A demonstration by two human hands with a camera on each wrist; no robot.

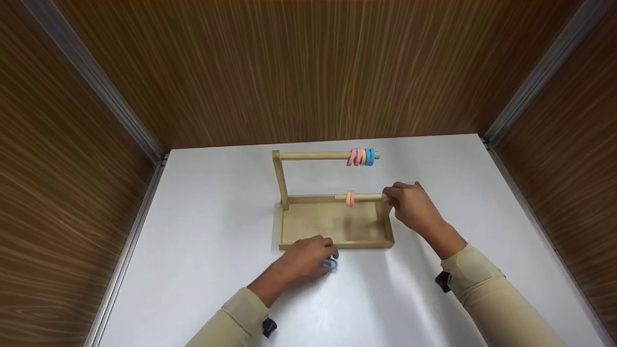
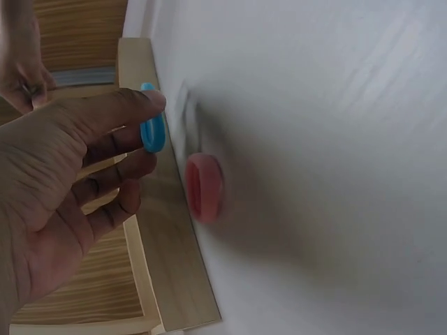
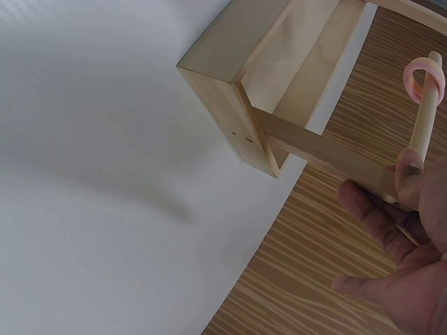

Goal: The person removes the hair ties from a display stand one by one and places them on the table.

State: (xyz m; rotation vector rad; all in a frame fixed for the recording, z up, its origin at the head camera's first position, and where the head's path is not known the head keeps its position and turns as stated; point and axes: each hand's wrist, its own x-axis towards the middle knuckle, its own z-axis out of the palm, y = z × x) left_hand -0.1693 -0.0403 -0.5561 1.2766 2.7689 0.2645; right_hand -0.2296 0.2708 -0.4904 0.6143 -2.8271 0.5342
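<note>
My left hand [image 1: 306, 258] pinches a small blue ring [image 2: 158, 134] between thumb and fingertip, just in front of a wooden stand [image 1: 361, 245]. Close under it in the left wrist view, a pink ring [image 2: 216, 187] is by the stand's front edge; the hand hides it in the head view. On the right, my right hand [image 1: 412, 205] grips the top of the stand's short post [image 3: 335, 155], where the lower rod [image 1: 368, 197] meets it. That rod carries a peach ring [image 1: 348, 198] and a pink one. Several pink, peach and blue rings [image 1: 369, 157] hang near the upper rod's right end.
The stand has a shallow tray base with low walls and a tall left post [image 1: 280, 183] bearing the upper rod [image 1: 313, 155]. It sits on a white table [image 1: 217, 193]. Wood-grain panels [image 1: 308, 72] enclose the table at the back and both sides.
</note>
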